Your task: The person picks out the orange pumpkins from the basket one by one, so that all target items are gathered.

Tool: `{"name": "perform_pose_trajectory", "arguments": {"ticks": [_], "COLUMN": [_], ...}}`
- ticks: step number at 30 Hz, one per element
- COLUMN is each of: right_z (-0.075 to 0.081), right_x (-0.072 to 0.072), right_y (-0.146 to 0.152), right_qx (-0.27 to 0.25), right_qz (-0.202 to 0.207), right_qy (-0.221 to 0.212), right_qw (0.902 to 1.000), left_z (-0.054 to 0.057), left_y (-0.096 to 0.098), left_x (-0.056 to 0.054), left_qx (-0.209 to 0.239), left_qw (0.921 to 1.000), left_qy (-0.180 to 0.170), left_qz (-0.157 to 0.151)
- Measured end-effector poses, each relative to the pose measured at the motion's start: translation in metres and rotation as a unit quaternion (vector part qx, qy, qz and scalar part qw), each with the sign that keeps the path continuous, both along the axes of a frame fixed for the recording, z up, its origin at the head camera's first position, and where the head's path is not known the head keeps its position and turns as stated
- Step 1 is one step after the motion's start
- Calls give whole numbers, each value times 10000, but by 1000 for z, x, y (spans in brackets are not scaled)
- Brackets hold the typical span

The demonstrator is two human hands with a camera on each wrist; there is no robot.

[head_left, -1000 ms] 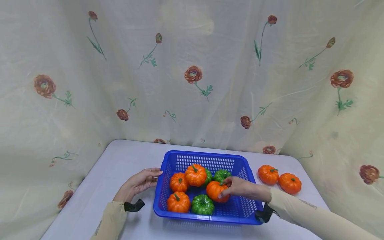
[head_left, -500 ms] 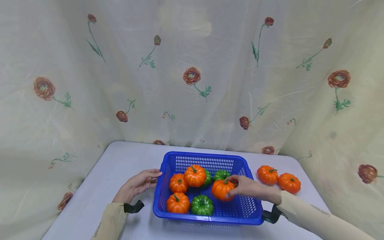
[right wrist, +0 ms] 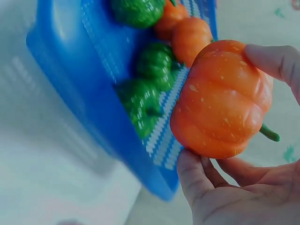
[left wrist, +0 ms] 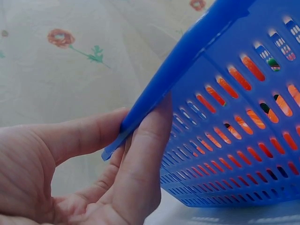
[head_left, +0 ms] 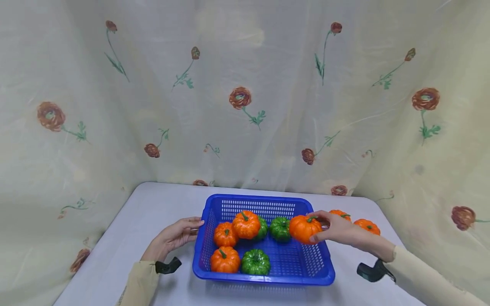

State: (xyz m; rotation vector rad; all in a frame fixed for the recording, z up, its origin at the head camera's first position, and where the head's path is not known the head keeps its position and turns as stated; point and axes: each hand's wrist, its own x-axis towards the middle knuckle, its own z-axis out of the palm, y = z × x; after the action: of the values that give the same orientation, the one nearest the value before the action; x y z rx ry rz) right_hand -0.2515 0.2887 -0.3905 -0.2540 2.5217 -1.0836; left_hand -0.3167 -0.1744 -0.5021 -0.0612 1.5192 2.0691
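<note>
An orange pumpkin [head_left: 305, 229] with a green stem is gripped between the thumb and fingers of my right hand [head_left: 337, 228], raised over the right side of the blue plastic basket [head_left: 268, 278]. The right wrist view shows this pumpkin [right wrist: 222, 101] up close, the basket behind it. My left hand [head_left: 176, 236] pinches the basket's left rim; in the left wrist view the thumb lies on one side of the rim [left wrist: 154, 89] and the fingers on the other. Inside the basket are three orange pumpkins, one of them [head_left: 246, 224] resting high against its neighbours, and three green pumpkins, including one [head_left: 255, 262] at the front.
Two more orange pumpkins, one [head_left: 340, 215] partly behind my right hand and the other [head_left: 366, 226] farther right, lie on the white table [head_left: 164, 199] right of the basket. A flowered curtain [head_left: 245, 140] hangs behind and along both sides.
My right hand has lifted the orange pumpkin from among the others and carried it rightward towards the basket's right rim. The left hand keeps its hold on the left rim.
</note>
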Motion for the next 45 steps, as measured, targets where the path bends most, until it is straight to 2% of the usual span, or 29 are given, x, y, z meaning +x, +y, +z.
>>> {"name": "perform_pose_trajectory", "arguments": {"ticks": [5, 9, 13, 17, 21, 27, 33, 37, 45], "right_z": [4, 2, -3, -15, -37, -70, -92, -103, -105], "right_x": [0, 0, -2, -4, -4, -5, -5, -4, -7], "right_y": [26, 50, 74, 94, 108, 115, 120, 122, 120], "right_qx": [-289, 204, 546, 555, 586, 936, 1085, 1089, 1027], "right_qz": [-27, -306, -662, -878, -966, -1170, -1368, -1459, -1634], "right_qy": [209, 489, 499, 311, 247, 217, 320, 381, 414], "right_qw": [9994, 9981, 9951, 9941, 9933, 9885, 9841, 9825, 9803], "left_z": [0, 1, 1, 1, 0, 2, 2, -1, 0], "left_y": [-1, -1, -2, -2, -2, -2, 0, 0, 0], "left_x": [-1, 0, 0, 0, 0, 1, 1, 0, 1], "left_qx": [-32, 7, -8, -59, -28, 39, 75, 70, 84], "left_qw": [10000, 10000, 10000, 10000, 10000, 9999, 9999, 9999, 9999], "left_qy": [-36, -57, -43, -25, 42, 70, 64, 64, 49], "left_qz": [77, 49, 41, 60, -14, -118, -136, -135, -110]}}
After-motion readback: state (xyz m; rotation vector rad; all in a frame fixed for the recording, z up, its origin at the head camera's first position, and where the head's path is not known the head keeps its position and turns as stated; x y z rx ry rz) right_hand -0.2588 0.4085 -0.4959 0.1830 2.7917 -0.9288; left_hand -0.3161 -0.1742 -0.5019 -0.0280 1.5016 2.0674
